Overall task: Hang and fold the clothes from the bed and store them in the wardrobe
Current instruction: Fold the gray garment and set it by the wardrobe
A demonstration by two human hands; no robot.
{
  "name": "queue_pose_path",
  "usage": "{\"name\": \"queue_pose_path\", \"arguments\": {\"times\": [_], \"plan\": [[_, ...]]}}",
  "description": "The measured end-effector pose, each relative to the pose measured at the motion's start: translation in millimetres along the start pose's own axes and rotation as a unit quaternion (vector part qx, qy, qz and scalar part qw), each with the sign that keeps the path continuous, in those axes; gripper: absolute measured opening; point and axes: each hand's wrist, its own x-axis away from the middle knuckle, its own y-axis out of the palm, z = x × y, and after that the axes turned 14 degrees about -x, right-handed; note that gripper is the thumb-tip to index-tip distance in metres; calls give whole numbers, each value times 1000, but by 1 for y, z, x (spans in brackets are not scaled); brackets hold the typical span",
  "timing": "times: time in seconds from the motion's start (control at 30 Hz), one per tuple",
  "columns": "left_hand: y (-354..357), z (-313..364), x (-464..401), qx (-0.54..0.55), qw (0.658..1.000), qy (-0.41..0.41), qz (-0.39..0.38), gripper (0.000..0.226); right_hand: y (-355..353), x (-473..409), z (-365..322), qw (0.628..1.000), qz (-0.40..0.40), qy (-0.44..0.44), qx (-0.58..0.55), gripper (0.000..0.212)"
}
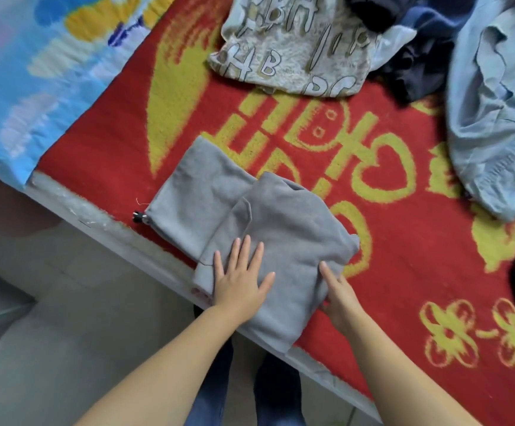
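Grey fleece garment [250,229], part-folded, lies at the near edge of the bed [102,219], one corner hanging over it. The left hand [240,284] presses flat on top, fingers spread straight; the right hand [339,293] tucks its fingers along the garment's right side, whether gripping I cannot tell. Pulled toward the edge, it could slide off. Beyond it lie a lettered beige garment [290,47] and a pale blue shirt [492,118].

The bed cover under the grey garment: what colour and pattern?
Red bed cover with yellow hearts, flowers and characters; head view.
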Motion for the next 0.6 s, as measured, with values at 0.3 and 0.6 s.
{"name": "queue_pose_path", "arguments": {"times": [0.3, 0.6], "plan": [[-88, -63, -5, 592, 801, 2, -84, 50, 93, 80, -91, 978, -173, 33, -108, 21], [-120, -229, -12, 728, 626, -246, 133, 48, 258, 88, -63, 721, -396, -234, 518, 54]]}}
